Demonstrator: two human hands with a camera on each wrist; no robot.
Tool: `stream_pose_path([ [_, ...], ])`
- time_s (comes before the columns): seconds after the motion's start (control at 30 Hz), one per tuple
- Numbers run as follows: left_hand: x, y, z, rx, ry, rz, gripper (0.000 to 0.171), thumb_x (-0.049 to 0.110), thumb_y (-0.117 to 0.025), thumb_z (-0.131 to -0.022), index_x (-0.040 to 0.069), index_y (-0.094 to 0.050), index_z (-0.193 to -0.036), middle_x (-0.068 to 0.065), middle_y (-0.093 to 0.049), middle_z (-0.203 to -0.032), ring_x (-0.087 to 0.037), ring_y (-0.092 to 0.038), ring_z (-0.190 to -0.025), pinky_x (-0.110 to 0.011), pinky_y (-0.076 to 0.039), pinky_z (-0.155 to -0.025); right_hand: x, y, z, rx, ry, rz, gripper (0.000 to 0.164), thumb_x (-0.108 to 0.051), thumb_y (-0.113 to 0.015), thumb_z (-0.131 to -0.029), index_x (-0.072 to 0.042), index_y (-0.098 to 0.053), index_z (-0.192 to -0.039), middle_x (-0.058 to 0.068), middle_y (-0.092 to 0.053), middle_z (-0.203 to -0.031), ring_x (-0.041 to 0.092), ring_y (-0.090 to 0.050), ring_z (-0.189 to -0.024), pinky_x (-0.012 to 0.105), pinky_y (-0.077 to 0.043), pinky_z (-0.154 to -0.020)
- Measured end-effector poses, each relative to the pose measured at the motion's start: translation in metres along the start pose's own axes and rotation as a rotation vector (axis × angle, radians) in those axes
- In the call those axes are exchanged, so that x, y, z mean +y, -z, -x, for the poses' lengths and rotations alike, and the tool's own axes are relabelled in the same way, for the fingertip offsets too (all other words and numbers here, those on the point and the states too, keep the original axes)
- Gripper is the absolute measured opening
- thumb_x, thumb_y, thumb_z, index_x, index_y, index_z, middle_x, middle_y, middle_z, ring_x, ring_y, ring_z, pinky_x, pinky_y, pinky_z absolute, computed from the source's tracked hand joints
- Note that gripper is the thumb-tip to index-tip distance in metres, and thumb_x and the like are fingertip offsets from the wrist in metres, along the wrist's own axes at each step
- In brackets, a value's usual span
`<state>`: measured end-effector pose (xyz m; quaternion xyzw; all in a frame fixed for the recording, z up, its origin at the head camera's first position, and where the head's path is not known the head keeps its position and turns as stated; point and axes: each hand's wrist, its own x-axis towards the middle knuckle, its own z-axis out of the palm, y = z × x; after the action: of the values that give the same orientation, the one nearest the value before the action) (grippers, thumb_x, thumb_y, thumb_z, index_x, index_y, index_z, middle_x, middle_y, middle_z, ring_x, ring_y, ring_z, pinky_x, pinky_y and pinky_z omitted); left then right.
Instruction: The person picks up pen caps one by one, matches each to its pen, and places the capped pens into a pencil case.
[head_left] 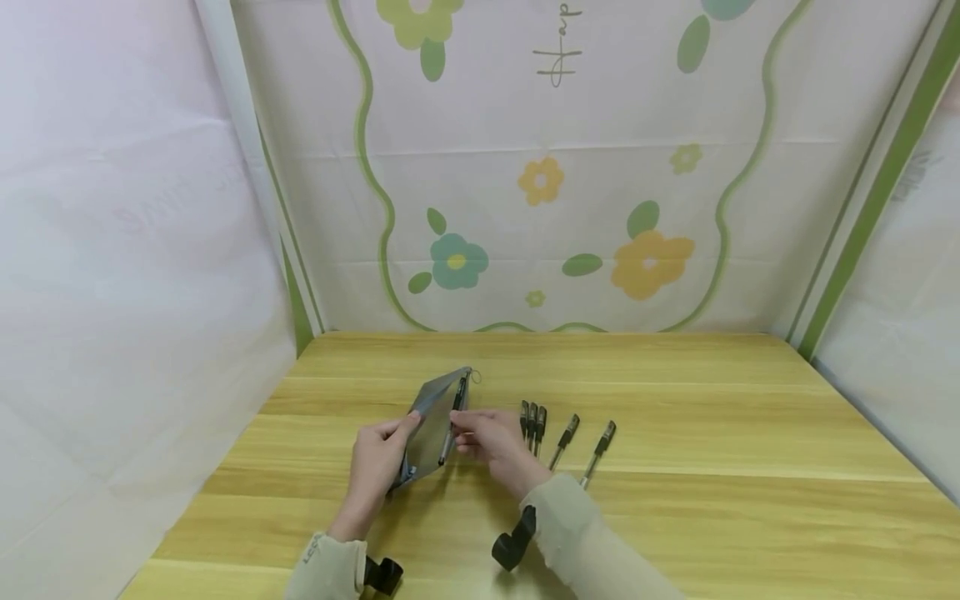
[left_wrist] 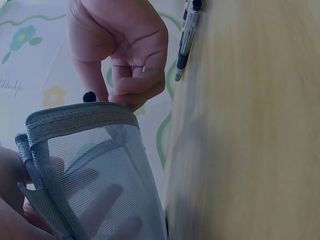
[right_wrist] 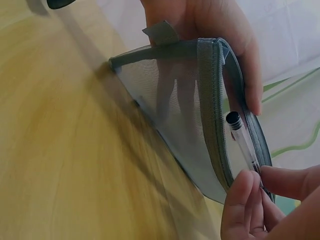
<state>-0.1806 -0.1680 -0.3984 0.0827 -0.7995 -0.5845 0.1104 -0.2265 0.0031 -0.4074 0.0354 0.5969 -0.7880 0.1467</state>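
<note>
A grey mesh zip pouch (head_left: 431, 397) is held up above the table with its mouth parted. My left hand (head_left: 377, 457) grips its left side, and the fingers show through the mesh (right_wrist: 145, 75) in the right wrist view. Between thumb and fingertips, my right hand (head_left: 498, 448) pinches a clear-barrelled pen with black ends (right_wrist: 243, 142). That pen lies across the pouch's opening, one end between the two zip edges. In the left wrist view only the pen's black tip (left_wrist: 89, 97) shows above the rim. A small ring (head_left: 476, 377) hangs at the pouch's far corner.
Several black-capped pens lie on the wooden table (head_left: 712, 433) to the right: three close together (head_left: 532, 421), one pen (head_left: 567, 433) apart, another pen (head_left: 602, 442) farther right. A flower-printed cloth (head_left: 495, 192) stands behind the table, with pale cloth at both sides.
</note>
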Motion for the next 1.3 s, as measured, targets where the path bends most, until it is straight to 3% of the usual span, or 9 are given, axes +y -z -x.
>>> stream_pose_path([
  [0.4, -0.003, 0.000, 0.001, -0.012, -0.009, 0.025, 0.056, 0.035, -0.068, -0.094, 0.006, -0.046, -0.052, 0.003, -0.023, -0.049, -0.012, -0.017, -0.044, -0.022, -0.016, -0.042, 0.001, -0.005, 0.000, -0.009, 0.038, 0.049, 0.027, -0.004, -0.073, -0.088, 0.010, -0.068, -0.111, 0.022, -0.070, -0.098, 0.027, -0.070, -0.076, 0.034, -0.059, -0.069],
  [0.5, -0.003, 0.001, 0.000, -0.005, 0.004, 0.022, 0.052, 0.037, -0.068, -0.094, 0.003, -0.057, -0.056, 0.004, -0.029, -0.051, -0.012, -0.018, -0.045, -0.023, -0.020, -0.044, -0.001, 0.000, -0.001, -0.049, 0.043, 0.049, 0.029, -0.005, -0.071, -0.090, 0.011, -0.066, -0.114, 0.024, -0.068, -0.103, 0.027, -0.069, -0.080, 0.033, -0.059, -0.072],
  [0.6, -0.003, 0.001, 0.000, -0.002, 0.012, 0.022, 0.053, 0.040, -0.068, -0.094, 0.003, -0.056, -0.056, 0.004, -0.029, -0.050, -0.012, -0.018, -0.044, -0.024, -0.021, -0.045, -0.010, 0.016, -0.001, -0.078, 0.074, 0.093, 0.027, -0.006, -0.068, -0.092, 0.011, -0.064, -0.114, 0.025, -0.065, -0.108, 0.026, -0.067, -0.082, 0.035, -0.058, -0.076],
  [0.73, -0.001, -0.001, 0.000, -0.012, -0.002, 0.034, 0.060, 0.040, -0.068, -0.093, 0.009, -0.039, -0.051, 0.005, -0.021, -0.047, -0.013, -0.016, -0.043, -0.024, -0.020, -0.045, -0.036, 0.052, -0.004, -0.086, 0.109, 0.213, 0.027, -0.006, -0.067, -0.093, 0.010, -0.063, -0.114, 0.023, -0.065, -0.108, 0.031, -0.066, -0.088, 0.040, -0.057, -0.081],
  [0.9, 0.000, -0.002, -0.001, -0.006, -0.003, 0.038, 0.059, 0.040, -0.068, -0.093, 0.010, -0.041, -0.050, 0.002, -0.025, -0.050, -0.013, -0.017, -0.045, -0.025, -0.024, -0.049, -0.064, 0.099, -0.008, -0.142, 0.139, 0.422, 0.031, -0.005, -0.066, -0.093, 0.011, -0.061, -0.119, 0.025, -0.066, -0.108, 0.039, -0.065, -0.096, 0.047, -0.054, -0.087],
  [1.0, 0.001, -0.001, -0.002, 0.008, 0.001, 0.029, 0.057, 0.038, -0.068, -0.094, 0.007, -0.045, -0.052, -0.004, -0.045, -0.059, -0.016, -0.025, -0.051, -0.028, -0.030, -0.055, -0.069, 0.116, -0.010, -0.224, 0.119, 0.505, 0.036, -0.004, -0.065, -0.094, 0.015, -0.057, -0.123, 0.028, -0.064, -0.113, 0.040, -0.065, -0.100, 0.049, -0.053, -0.089],
  [1.1, 0.000, 0.000, -0.003, 0.013, -0.001, 0.020, 0.051, 0.037, -0.067, -0.094, 0.003, -0.058, -0.057, -0.006, -0.069, -0.089, -0.015, -0.050, -0.069, -0.030, -0.041, -0.070, -0.066, 0.122, -0.011, -0.309, 0.081, 0.561, 0.041, -0.005, -0.065, -0.094, 0.017, -0.054, -0.127, 0.028, -0.062, -0.119, 0.039, -0.065, -0.103, 0.049, -0.052, -0.091],
  [1.23, -0.001, 0.002, -0.003, -0.001, -0.008, 0.033, 0.043, 0.038, -0.067, -0.095, 0.000, -0.074, -0.074, -0.005, -0.066, -0.122, -0.023, -0.060, -0.107, -0.042, -0.046, -0.094, -0.060, 0.122, -0.013, -0.340, 0.059, 0.573, 0.042, -0.004, -0.067, -0.093, 0.017, -0.054, -0.127, 0.028, -0.060, -0.122, 0.037, -0.065, -0.104, 0.047, -0.052, -0.090],
  [1.3, -0.001, 0.002, -0.003, -0.003, -0.013, 0.036, 0.041, 0.039, -0.067, -0.094, 0.003, -0.077, -0.080, -0.006, -0.066, -0.123, -0.025, -0.060, -0.109, -0.045, -0.046, -0.096, -0.058, 0.120, -0.014, -0.332, 0.060, 0.561, 0.042, -0.003, -0.067, -0.092, 0.017, -0.054, -0.127, 0.029, -0.059, -0.123, 0.037, -0.064, -0.105, 0.046, -0.052, -0.091],
])
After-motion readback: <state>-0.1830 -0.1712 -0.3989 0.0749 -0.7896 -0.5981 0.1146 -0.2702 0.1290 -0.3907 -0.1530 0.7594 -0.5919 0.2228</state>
